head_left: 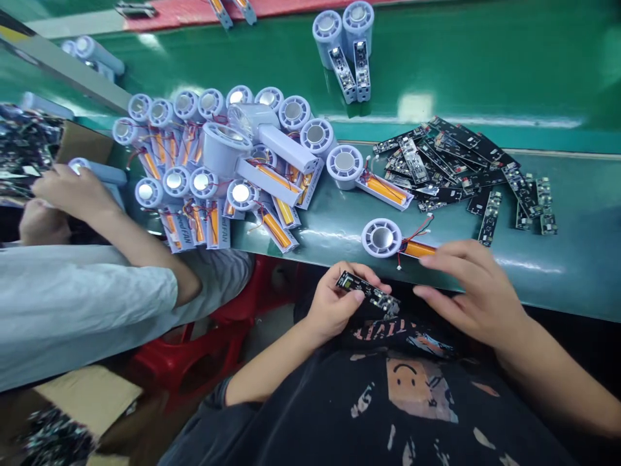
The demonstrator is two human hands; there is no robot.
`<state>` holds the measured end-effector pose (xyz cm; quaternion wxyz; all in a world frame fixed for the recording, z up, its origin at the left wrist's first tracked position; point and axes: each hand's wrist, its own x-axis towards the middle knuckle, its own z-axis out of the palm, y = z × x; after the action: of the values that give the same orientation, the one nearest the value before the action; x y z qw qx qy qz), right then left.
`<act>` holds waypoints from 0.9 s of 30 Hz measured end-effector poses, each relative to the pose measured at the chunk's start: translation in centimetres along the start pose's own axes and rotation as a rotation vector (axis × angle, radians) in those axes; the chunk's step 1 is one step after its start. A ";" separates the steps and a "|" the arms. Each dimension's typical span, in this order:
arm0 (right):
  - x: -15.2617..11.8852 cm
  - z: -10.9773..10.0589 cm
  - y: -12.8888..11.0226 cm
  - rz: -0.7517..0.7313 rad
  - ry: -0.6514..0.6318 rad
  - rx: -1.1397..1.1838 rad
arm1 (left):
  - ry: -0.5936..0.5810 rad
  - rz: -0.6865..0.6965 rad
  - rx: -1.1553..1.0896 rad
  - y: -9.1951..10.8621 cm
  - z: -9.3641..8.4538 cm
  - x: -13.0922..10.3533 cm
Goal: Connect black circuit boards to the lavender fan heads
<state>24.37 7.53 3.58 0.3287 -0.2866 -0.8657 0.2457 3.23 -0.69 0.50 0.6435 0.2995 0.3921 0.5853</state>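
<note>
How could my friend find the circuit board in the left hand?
Find the long green table, then the black shirt below its near edge. Just above the shirt's printed letters, the left hand holds a slim black circuit board. Unlike the boards piled on the table, it is held off the tabletop.

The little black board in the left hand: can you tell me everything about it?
The black board is a thin, narrow strip that looks like a circuit board. Small silvery parts crowd its lower end; a yellowish patch shows near the upper one. The left hand holds it slantwise, thumb on its face, off the table. Its underside is hidden.
</note>
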 end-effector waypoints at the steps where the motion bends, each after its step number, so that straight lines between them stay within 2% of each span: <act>1: 0.4 0.2 0.5 -0.004 -0.045 -0.074 | 0.007 -0.055 -0.049 0.0 0.0 0.1; 3: 1.0 0.8 1.2 -0.025 -0.113 -0.162 | 0.023 -0.148 -0.091 0.3 0.0 0.4; 6: 1.4 1.8 1.7 -0.038 -0.111 -0.216 | 0.057 -0.221 -0.103 0.6 0.0 0.9; 11: 1.7 1.8 1.6 -0.061 -0.176 -0.258 | -0.020 -0.261 -0.092 0.5 -0.3 1.1; 16: 2.0 1.7 1.7 -0.016 -0.200 -0.166 | -0.027 -0.271 -0.085 0.1 -0.4 1.0; 18: 2.0 1.8 1.6 0.009 -0.196 -0.146 | -0.003 -0.254 0.038 -0.1 -0.2 1.3; 22: 2.1 2.1 1.3 0.050 -0.185 -0.143 | 0.132 -0.141 0.406 -0.3 0.5 2.3; 27: 2.2 2.1 0.8 0.054 -0.184 -0.130 | 0.120 -0.140 0.562 -0.3 0.7 3.1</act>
<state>21.78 9.03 2.64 0.2217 -0.3066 -0.8984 0.2229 3.99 2.37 0.12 0.5499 0.4031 0.5955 0.4248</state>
